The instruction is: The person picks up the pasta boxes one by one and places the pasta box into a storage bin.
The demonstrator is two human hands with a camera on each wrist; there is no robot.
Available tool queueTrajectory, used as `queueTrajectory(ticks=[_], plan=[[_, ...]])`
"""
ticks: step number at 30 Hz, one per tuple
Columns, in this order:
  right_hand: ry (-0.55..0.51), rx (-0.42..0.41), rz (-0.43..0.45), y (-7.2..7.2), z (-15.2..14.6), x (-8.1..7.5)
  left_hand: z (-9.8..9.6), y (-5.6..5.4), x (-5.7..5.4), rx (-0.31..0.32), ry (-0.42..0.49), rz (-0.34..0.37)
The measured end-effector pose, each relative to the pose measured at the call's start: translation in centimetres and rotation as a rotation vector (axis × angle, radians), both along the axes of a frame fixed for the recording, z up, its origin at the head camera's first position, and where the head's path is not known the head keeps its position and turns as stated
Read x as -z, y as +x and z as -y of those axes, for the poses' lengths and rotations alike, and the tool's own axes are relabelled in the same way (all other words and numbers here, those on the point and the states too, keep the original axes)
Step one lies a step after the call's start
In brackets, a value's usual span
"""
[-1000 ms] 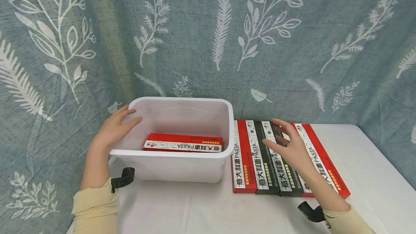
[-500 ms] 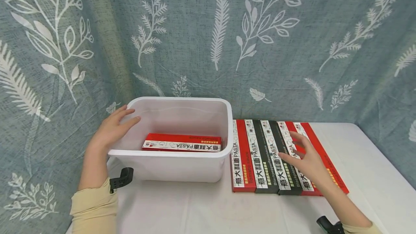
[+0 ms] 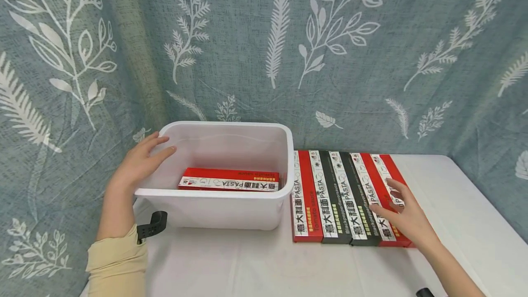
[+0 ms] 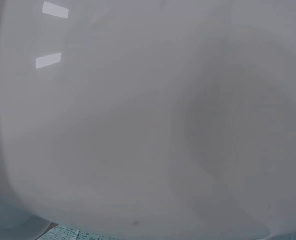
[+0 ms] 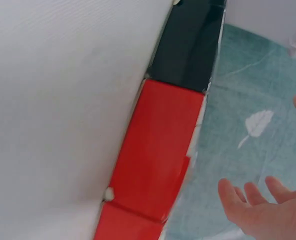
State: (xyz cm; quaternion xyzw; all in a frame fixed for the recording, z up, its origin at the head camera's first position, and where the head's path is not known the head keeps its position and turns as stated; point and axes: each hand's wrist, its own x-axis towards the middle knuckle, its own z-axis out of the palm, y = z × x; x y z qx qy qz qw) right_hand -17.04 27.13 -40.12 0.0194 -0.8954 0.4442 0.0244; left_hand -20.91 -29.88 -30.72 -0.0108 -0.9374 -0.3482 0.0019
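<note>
"Which way do the boxes lie from the hands?"

"The row of pasta boxes (image 3: 350, 196) lies flat on the table (image 3: 268, 269), long axes running from the person's side toward the curtain (image 3: 247, 58). The right hand (image 3: 406, 212) is clearly nearer, hovering over the rightmost red box (image 3: 392, 164) and its neighbour."

"And the left hand (image 3: 140, 159)?"

"At the left rim of the white bin (image 3: 214, 212), fingers relaxed, thumb apart. The red box inside (image 3: 228, 179) lies crosswise, roughly a quarter turn off the row; that turn seems the relation that matters."

"Is either hand holding anything?"

"The right isn't: its thumb and fingers stand well apart, loosely bent. The left seems just to rest at the rim; how firmly, nobody can tell."

"What differs from a second ago?"

"The right hand was over the two black boxes (image 3: 329, 173); now it is farther right, leaving them uncovered. The left hand stays at the rim."
</note>
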Motion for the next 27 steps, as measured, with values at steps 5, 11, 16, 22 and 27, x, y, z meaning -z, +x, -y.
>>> queueTrajectory(ticks=[5,11,16,22,27], plan=[[0.045,-0.008,0.015,0.3,-1.2,0.6,-0.1,0.0,0.0,0.002,0.002,0.004],[0.196,0.003,0.035,0.4,-2.9,1.0,0.1,-0.1,0.1,0.003,-0.004,-0.005],[0.311,0.004,0.030,0.6,-4.4,1.5,0.1,-0.1,0.1,0.003,-0.008,-0.011],[0.360,-0.019,0.027,0.9,-6.1,2.4,0.0,0.0,0.0,0.003,-0.001,-0.012],[0.364,-0.060,0.096,1.0,-7.3,3.1,0.1,0.0,0.1,0.002,-0.002,-0.007]])
